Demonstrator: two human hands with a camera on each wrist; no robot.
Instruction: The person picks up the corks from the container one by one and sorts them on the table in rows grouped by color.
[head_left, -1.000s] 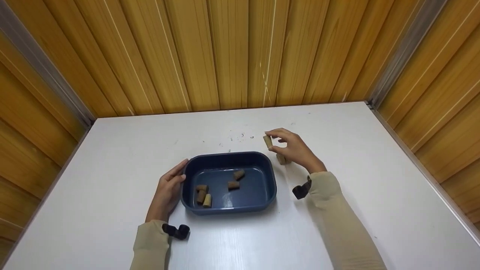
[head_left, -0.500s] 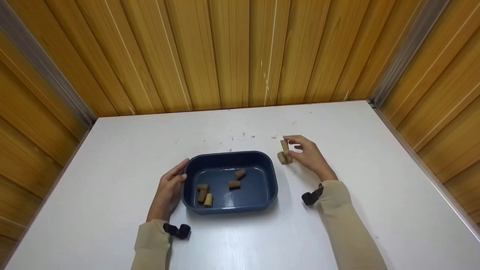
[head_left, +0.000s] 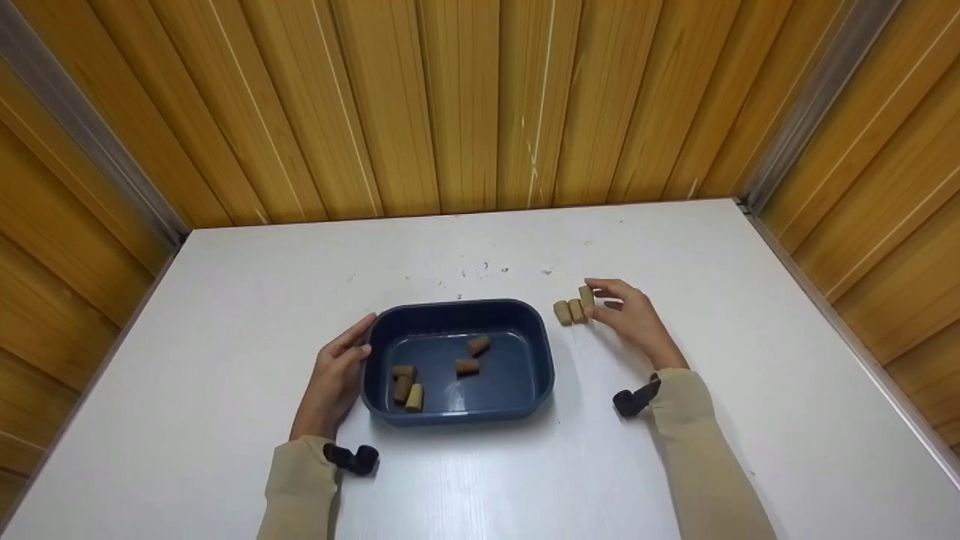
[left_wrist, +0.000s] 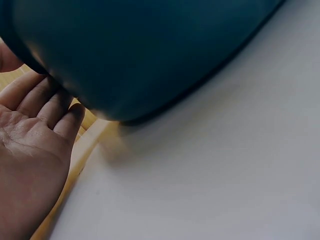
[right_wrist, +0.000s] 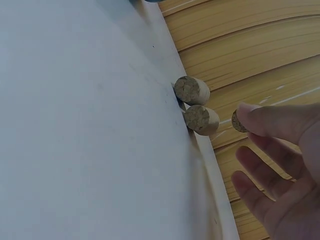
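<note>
Between the thumb and index finger of my right hand (head_left: 637, 321) is a tapered cork (head_left: 586, 297), pinched beside two other corks (head_left: 562, 313) lying side by side on the white table. In the right wrist view, the held cork (right_wrist: 238, 121) shows one end, raised above the table and apart from the pair of corks (right_wrist: 201, 120). My left hand (head_left: 334, 379) rests against the left side of a dark blue tray (head_left: 457, 418), fingers fairly straight along its outer wall. The left wrist view shows the palm (left_wrist: 32, 150) beside the tray (left_wrist: 140, 55).
Several corks (head_left: 415, 398) lie inside the tray, some clustered at its left and two near the middle. Dark crumbs (head_left: 484, 266) dot the table behind it. Wood-patterned panels (head_left: 457, 112) stand along the table's back and sides.
My right hand has moved right with the cork, from left of the two table corks, past them, to their right side. The left hand and tray stay put.
</note>
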